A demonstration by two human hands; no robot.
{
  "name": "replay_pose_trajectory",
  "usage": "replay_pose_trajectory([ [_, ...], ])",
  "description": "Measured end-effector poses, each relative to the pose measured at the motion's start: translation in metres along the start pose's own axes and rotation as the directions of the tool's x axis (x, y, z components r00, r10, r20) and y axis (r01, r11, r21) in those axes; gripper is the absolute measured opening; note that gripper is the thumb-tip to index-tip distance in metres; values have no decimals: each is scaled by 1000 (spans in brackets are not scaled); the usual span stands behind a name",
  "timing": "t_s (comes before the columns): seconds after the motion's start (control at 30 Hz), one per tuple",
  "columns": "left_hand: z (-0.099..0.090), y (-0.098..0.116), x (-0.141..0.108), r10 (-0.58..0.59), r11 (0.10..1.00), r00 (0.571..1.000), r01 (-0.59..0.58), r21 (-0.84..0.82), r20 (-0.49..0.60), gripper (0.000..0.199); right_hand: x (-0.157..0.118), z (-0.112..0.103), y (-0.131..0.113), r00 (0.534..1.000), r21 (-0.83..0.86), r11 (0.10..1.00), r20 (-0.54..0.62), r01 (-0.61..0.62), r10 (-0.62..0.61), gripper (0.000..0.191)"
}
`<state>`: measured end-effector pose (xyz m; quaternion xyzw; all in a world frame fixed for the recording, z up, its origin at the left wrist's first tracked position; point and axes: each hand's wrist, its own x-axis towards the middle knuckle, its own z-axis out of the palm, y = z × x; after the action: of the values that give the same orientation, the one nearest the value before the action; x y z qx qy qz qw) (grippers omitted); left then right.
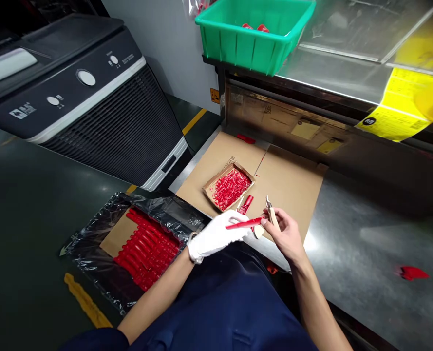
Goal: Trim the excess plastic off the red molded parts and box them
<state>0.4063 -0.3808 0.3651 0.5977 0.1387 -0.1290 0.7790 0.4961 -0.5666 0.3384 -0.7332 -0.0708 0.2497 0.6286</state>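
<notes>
My left hand (pixel 221 235), in a white glove, is closed around a long, narrow red plastic part (pixel 243 224) held above the table's front edge. My bare right hand (pixel 285 233) grips a small hand tool (pixel 272 214) with a pale handle and a metal tip pointing up and away. Its thumb and fingers also reach the right end of the red part. A pale rounded piece (pixel 258 230) shows just under that end; I cannot tell what it belongs to. Just beyond my left hand, another red part (pixel 246 204) lies on the cardboard sheet (pixel 289 180).
A small cardboard tray (pixel 209 189) of red scraps lies on the cardboard. At lower left, a black-lined box (pixel 92 265) holds rows of red parts. A green bin (pixel 238 46) stands on the upper shelf. A red piece (pixel 413 273) lies right; a grey-black machine (pixel 106 117) stands left.
</notes>
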Motion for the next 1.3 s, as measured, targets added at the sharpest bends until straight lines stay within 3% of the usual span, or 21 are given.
replay_pose_trajectory([
  [0.17,-18,13,-20,147,989,952,-139,48,-267,29,-11,25,-9,999,49,999,41,-18,16,34],
  [0.27,-19,14,-23,170,983,917,-181,5,-361,31,-17,41,-12,991,85,995,126,-57,46,33],
  [0.43,-19,19,-19,296,950,822,-308,58,-486,20,-28,66,-23,962,110,988,262,-105,73,27],
  [0.57,-16,19,-14,273,935,826,-348,-66,-493,21,-29,83,-35,963,108,989,261,-98,67,31],
  [0.7,-6,20,-10,237,877,772,-431,-212,-589,16,-26,94,-36,971,119,988,227,-100,71,34],
  [0.83,6,26,-9,134,849,746,-426,-312,-652,22,-27,101,-33,986,107,992,157,-73,56,33],
  [0.97,7,31,-17,160,852,773,-422,-309,-614,22,-29,104,-32,994,78,996,111,-34,25,29],
  [1.07,-1,35,-24,225,822,832,-441,-360,-506,36,-29,96,-33,978,103,994,207,-36,14,27],
  [1.17,-12,43,-26,186,769,864,-424,-478,-468,39,-29,76,-40,945,97,995,323,9,-40,28],
  [1.23,-19,48,-25,100,710,895,-370,-599,-435,34,-28,59,-50,924,-57,990,371,126,-96,31],
  [1.3,-24,51,-24,2,636,930,-284,-718,-366,29,-26,43,-63,875,-290,901,456,322,-165,35],
])
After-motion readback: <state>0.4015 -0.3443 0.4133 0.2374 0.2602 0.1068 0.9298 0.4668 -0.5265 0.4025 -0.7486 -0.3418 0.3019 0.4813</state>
